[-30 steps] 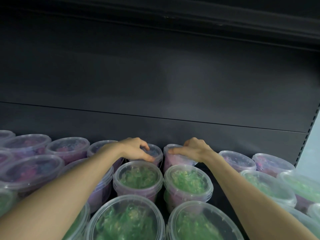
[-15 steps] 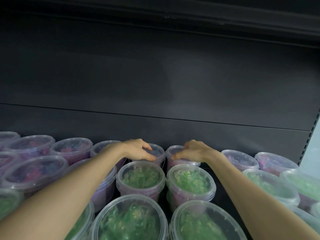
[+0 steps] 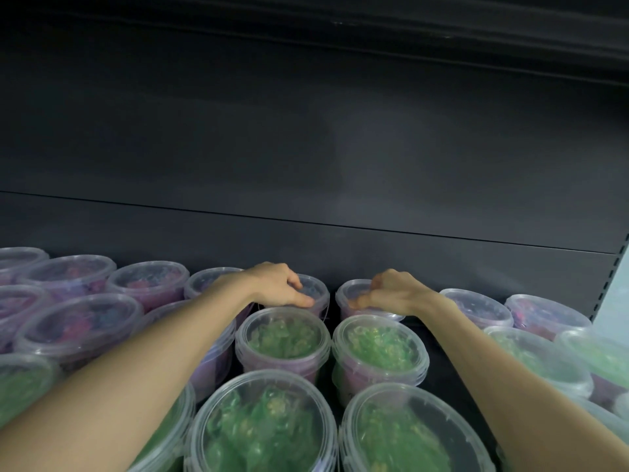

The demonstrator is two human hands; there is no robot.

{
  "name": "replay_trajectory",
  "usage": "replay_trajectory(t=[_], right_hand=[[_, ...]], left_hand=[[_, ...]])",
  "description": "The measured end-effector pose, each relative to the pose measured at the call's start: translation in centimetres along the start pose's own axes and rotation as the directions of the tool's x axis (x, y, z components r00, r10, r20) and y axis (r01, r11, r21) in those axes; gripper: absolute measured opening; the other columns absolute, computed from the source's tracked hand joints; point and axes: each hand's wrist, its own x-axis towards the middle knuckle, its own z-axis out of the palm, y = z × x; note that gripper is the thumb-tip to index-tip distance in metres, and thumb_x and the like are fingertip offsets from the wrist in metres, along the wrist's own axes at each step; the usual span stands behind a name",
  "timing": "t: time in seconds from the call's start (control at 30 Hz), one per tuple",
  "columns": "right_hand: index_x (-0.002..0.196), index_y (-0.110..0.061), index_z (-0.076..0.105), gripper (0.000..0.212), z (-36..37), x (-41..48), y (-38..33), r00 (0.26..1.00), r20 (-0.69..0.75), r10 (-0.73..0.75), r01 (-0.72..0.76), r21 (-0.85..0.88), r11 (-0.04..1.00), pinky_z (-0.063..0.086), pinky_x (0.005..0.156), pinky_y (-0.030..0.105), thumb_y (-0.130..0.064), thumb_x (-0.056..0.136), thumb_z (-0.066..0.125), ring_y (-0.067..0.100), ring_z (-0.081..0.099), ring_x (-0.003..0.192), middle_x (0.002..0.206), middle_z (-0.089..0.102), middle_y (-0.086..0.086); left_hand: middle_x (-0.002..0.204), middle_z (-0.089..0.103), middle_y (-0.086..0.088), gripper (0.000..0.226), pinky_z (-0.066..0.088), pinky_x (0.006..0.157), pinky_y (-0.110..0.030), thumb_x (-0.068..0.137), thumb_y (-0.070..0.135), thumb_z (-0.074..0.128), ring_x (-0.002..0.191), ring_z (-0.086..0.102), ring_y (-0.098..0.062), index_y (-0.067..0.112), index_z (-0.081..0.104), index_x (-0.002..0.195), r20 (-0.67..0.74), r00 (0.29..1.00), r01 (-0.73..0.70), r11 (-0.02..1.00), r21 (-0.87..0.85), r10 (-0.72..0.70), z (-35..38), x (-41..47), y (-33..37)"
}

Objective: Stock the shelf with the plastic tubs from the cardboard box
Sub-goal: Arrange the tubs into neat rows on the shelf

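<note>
Green tubs (image 3: 282,338) in front; left hand (image 3: 277,284), right hand (image 3: 391,291) curled round purple tubs (image 3: 354,288) behind.

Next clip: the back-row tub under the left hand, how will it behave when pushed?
The tub the left hand grips looks full, so probably hefty and slides rather than tips. Its thin wall likely flexes if squeezed. The smooth lid may be slippery. The right hand grips the next tub.

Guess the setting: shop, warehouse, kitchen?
Most likely a shop display shelf: a dark metal back panel, a slotted upright at its right edge, and tidy rows of identical clear lidded tubs, purple tubs behind, green tubs in front. The left hand and right hand each grip a purple tub.
</note>
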Motion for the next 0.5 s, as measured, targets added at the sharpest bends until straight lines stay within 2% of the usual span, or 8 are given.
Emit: replay_trajectory(t=[0.17, 0.2, 0.27, 0.3, 0.37, 0.43, 0.5], right_hand=[[0.094, -0.014, 0.065, 0.041, 0.3, -0.3, -0.9, 0.998, 0.047, -0.029, 0.029, 0.002, 1.0, 0.042, 0.062, 0.027, -0.051, 0.077, 0.061, 0.019, 0.058, 0.085, 0.096, 0.063, 0.004], [0.102, -0.015, 0.066, 0.045, 0.2, -0.5, -1.0, 0.998, 0.054, -0.033, 0.033, 0.0, 0.999, 0.044, 0.068, 0.028, -0.052, 0.079, 0.059, 0.02, 0.058, 0.092, 0.103, 0.063, 0.005], [0.118, -0.017, 0.063, 0.049, 0.1, -1.1, -1.1, 0.999, 0.03, -0.042, 0.041, 0.026, 0.999, 0.045, 0.09, 0.034, -0.053, 0.085, 0.053, 0.026, 0.051, 0.113, 0.12, 0.06, 0.007], [0.122, -0.018, 0.061, 0.048, 0.0, -1.7, -1.1, 0.999, 0.001, -0.051, 0.051, 0.04, 0.998, 0.039, 0.099, 0.036, -0.051, 0.088, 0.05, 0.029, 0.043, 0.123, 0.127, 0.056, 0.008], [0.123, -0.027, 0.061, 0.046, -0.1, -2.5, -1.2, 0.995, -0.038, -0.095, 0.095, -0.006, 0.995, 0.03, 0.104, 0.04, -0.053, 0.089, 0.044, 0.032, 0.029, 0.131, 0.134, 0.051, 0.005], [0.123, -0.04, 0.058, 0.04, 0.0, -3.3, -1.2, 0.994, 0.015, -0.11, 0.11, -0.054, 0.992, 0.027, 0.108, 0.042, -0.053, 0.088, 0.043, 0.032, 0.027, 0.134, 0.139, 0.048, 0.0], [0.13, -0.046, 0.051, 0.042, 0.1, -4.3, -1.3, 0.99, 0.101, -0.096, 0.096, 0.008, 0.995, 0.028, 0.112, 0.036, -0.054, 0.088, 0.049, 0.024, 0.032, 0.137, 0.146, 0.043, -0.005]], left_hand=[[0.142, 0.047, 0.006, 0.063, 0.033, 0.109, -0.037, 0.079, 0.067, 0.052, 0.13, 0.042, -0.019, 0.034, 0.05, 0.132, 0.024, 1.0, 0.009, 0.999, 0.036, -0.01, 0.1, 0.0, 0.1], [0.141, 0.047, 0.007, 0.058, 0.033, 0.109, -0.036, 0.083, 0.065, 0.049, 0.13, 0.042, -0.019, 0.035, 0.051, 0.132, 0.036, 0.999, 0.002, 1.0, 0.03, -0.003, 0.0, -0.1, 0.1], [0.135, 0.054, 0.008, 0.044, 0.036, 0.106, -0.035, 0.09, 0.057, 0.044, 0.125, 0.047, -0.018, 0.033, 0.058, 0.123, 0.019, 1.0, -0.025, 1.0, -0.002, 0.025, -0.2, -0.8, 0.1], [0.128, 0.059, 0.005, 0.039, 0.039, 0.103, -0.035, 0.092, 0.052, 0.044, 0.12, 0.052, -0.019, 0.028, 0.063, 0.116, -0.016, 0.999, -0.047, 0.999, -0.015, 0.046, -0.3, -1.2, 0.0], [0.114, 0.066, -0.005, 0.038, 0.045, 0.095, -0.038, 0.094, 0.044, 0.044, 0.109, 0.058, -0.022, 0.015, 0.066, 0.105, -0.088, 0.991, -0.101, 0.994, -0.027, 0.098, -0.3, -2.1, 0.0], [0.113, 0.064, -0.009, 0.038, 0.045, 0.092, -0.039, 0.095, 0.04, 0.042, 0.104, 0.059, -0.023, 0.01, 0.063, 0.107, -0.099, 0.984, -0.148, 0.989, 0.002, 0.147, 0.2, -3.0, 0.4], [0.129, 0.056, -0.007, 0.042, 0.039, 0.1, -0.037, 0.098, 0.041, 0.038, 0.118, 0.051, -0.022, 0.012, 0.057, 0.122, -0.043, 0.982, -0.182, 0.98, 0.074, 0.186, 1.2, -3.7, 0.8]])
